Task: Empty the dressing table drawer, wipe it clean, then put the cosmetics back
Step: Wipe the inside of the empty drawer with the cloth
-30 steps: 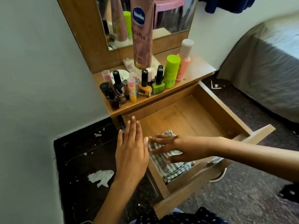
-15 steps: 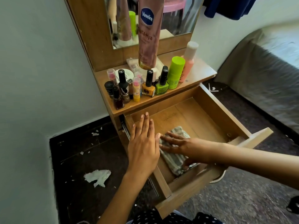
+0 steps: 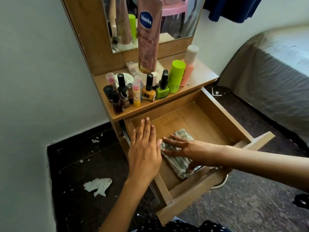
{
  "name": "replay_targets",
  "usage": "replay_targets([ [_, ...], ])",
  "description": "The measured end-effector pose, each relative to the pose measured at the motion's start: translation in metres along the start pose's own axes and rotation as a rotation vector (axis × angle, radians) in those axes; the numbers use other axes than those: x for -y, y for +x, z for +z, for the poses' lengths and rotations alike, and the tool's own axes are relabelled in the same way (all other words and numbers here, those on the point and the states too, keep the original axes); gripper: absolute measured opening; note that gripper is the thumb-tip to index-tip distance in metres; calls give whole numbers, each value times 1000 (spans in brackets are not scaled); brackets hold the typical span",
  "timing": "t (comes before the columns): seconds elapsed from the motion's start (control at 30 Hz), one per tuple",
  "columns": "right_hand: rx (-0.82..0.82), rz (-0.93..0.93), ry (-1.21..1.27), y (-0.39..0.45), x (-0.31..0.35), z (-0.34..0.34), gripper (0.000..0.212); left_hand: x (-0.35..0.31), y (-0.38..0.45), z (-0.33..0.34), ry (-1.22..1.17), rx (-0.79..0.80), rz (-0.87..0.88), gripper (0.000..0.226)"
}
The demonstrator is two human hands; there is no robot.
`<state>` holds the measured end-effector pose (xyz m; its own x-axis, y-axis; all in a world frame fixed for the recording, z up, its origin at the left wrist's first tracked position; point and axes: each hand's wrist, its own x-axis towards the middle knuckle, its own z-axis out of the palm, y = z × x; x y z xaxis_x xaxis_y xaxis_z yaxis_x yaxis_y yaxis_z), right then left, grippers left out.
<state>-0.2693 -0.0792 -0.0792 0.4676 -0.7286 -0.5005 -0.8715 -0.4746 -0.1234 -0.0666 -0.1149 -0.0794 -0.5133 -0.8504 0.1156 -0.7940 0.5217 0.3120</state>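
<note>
- Here the left hand [image 3: 144, 151] is lying flat with straight fingers together over the near left wall of the drawer [image 3: 215, 118], holding nothing and seemingly steadying it.
- Just to its right, the right hand [image 3: 189, 150] is pressing a striped cloth [image 3: 177, 162] onto the drawer floor, fingers spread and straight, not curled round it; I judge the wiping step is under way.
- Beyond both hands the far part of the drawer floor is lying bare, probably not yet wiped.
- Above and past the fingertips, the cosmetics [image 3: 147, 91] are crowding the tabletop's front edge, with a tall Vaseline tube [image 3: 148, 36] standing behind them.
- A hard push on the drawer could be shaking the table, toppling those narrow bottles into the drawer or onto the floor.
</note>
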Motion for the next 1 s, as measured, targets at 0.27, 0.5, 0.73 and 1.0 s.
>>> replay_targets([
  [0.27, 64, 160, 43, -28, -23, -14, 98, 1, 2, -1, 38, 23, 34, 58],
  [0.5, 137, 523, 454, -19, 12, -17, 75, -12, 23, -5, -170, -37, 105, 50],
  [0.73, 180, 702, 614, 14, 66, -13, 97, -12, 26, 1, -138, -50, 66, 50],
  [1.0, 123, 964, 653, 8, 12, -3, 113, -13, 24, 4, -23, -51, 71, 52],
])
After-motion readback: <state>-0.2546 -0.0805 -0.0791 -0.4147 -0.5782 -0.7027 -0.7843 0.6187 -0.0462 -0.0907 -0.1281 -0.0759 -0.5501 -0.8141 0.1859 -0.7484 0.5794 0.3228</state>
